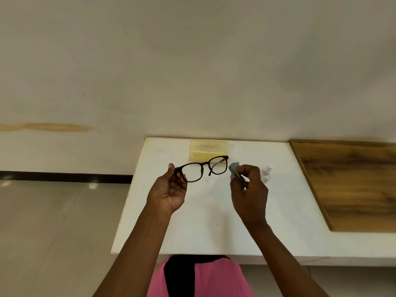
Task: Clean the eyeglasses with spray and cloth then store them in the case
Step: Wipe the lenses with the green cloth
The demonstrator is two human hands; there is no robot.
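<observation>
Eyeglasses point(202, 169), black round-framed, pinched at one end by left hand point(169, 190); right hand point(248, 189) fingers clamp grey-green cloth point(234, 169).

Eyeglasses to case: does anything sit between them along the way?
Nothing visible does. The black-framed eyeglasses, held by the left hand, hang just in front of the translucent yellow plastic case, whose lid looks closed. The right hand holds the grey-green cloth off to the side.
</observation>
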